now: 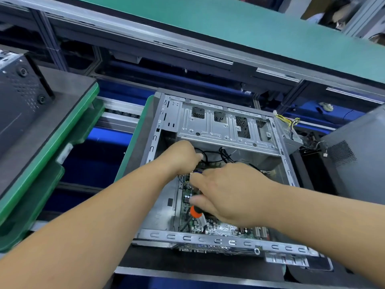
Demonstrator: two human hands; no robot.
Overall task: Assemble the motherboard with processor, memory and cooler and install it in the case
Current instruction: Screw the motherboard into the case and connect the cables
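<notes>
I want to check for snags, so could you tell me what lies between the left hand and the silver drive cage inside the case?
In the head view, black cables loop between the left hand and the drive cage.

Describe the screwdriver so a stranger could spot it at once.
Look into the open metal case in the middle, at the green motherboard on its floor. Under the right hand sticks out the screwdriver: the only bright orange thing there.

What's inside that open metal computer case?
A green motherboard lies in the case, with black cables and an orange-handled screwdriver. Both hands cover its middle, hiding whatever sits there.
</notes>
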